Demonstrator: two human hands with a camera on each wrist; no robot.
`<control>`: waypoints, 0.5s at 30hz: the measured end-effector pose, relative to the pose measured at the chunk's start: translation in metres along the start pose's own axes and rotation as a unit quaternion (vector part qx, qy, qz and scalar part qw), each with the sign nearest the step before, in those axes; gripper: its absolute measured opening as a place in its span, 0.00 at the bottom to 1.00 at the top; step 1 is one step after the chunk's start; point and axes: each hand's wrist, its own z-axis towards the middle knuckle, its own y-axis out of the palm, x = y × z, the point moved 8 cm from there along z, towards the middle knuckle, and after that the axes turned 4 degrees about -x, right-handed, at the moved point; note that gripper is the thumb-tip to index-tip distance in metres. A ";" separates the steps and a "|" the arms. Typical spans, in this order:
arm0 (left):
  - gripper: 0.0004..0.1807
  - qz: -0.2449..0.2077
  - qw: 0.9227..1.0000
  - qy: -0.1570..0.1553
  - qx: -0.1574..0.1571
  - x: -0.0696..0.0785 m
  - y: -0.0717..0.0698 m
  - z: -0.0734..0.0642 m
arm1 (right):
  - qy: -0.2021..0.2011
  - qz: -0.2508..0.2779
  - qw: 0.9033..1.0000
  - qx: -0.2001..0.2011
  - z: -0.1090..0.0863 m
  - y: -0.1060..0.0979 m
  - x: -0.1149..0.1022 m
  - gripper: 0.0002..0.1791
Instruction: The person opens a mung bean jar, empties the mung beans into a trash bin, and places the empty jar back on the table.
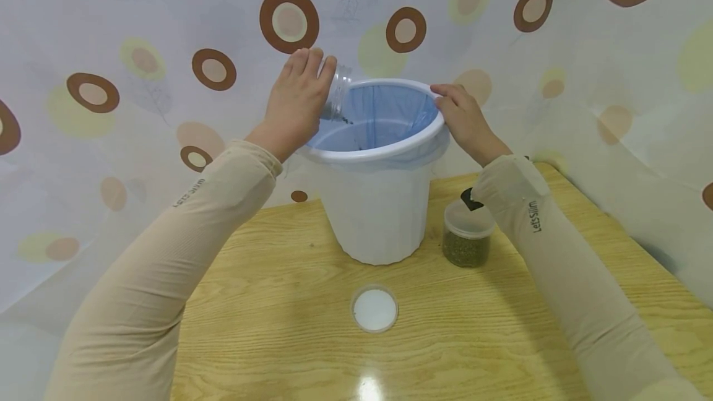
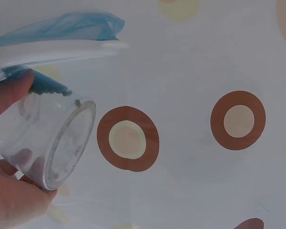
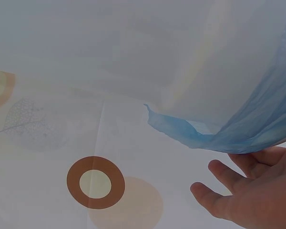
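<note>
My left hand (image 1: 301, 94) grips a clear jar (image 2: 43, 129), tilted mouth-down over the rim of a white trash bin (image 1: 375, 212). Small dark grains (image 1: 345, 120) spill from the jar's mouth into the bin. A blue bag (image 1: 390, 110) lines the bin, its edge folded outside the rim. At the bin's right side my right hand (image 1: 465, 119) holds the rim, thumb and a finger on top. In the right wrist view several fingers (image 3: 224, 179) spread below the bag's folded edge; the thumb is hidden there.
Right of the bin stands a lidded clear jar (image 1: 466, 240) holding greenish-brown grains, partly behind the right sleeve. A round white lid (image 1: 375, 309) lies in front of the bin on the wooden table (image 1: 267, 327). A patterned cloth (image 1: 167, 11) hangs close behind.
</note>
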 end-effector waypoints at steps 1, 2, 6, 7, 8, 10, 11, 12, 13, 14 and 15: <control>0.37 0.001 1.000 0.000 0.000 0.000 0.000 0.000 | 0.001 0.000 1.000 0.000 0.000 0.000 0.000 0.29; 0.37 0.002 1.000 0.001 0.000 0.001 0.001 0.000 | 0.002 0.001 1.000 0.000 0.000 0.000 0.001 0.29; 0.37 0.004 1.000 0.001 0.000 0.001 0.001 0.000 | 0.005 0.000 1.000 -0.002 0.000 0.001 0.001 0.29; 0.37 0.005 1.000 0.001 -0.001 0.001 0.002 0.000 | 0.005 0.000 1.000 -0.002 0.000 0.000 0.002 0.29; 0.37 0.006 1.000 0.001 -0.002 0.002 0.002 0.000 | 0.005 0.000 1.000 -0.002 0.000 0.000 0.002 0.29; 0.37 0.009 1.000 0.002 -0.002 0.002 0.002 0.001 | 0.006 -0.001 1.000 -0.001 0.000 0.000 0.002 0.29; 0.37 0.011 1.000 0.002 -0.002 0.002 0.002 0.001 | 0.005 -0.001 1.000 -0.001 0.000 0.000 0.001 0.29; 0.37 0.013 1.000 0.003 -0.002 0.003 0.002 0.001 | 0.006 -0.001 1.000 0.000 0.000 0.000 0.001 0.29; 0.37 0.015 1.000 0.004 -0.002 0.003 0.002 0.001 | 0.005 -0.001 1.000 0.000 0.000 0.000 0.001 0.29; 0.37 0.016 1.000 0.005 -0.001 0.004 0.002 0.001 | 0.005 -0.001 1.000 0.000 0.000 0.000 0.001 0.29; 0.37 0.018 1.000 0.007 0.002 0.004 0.001 0.001 | 0.005 -0.001 1.000 0.000 0.000 0.000 0.001 0.29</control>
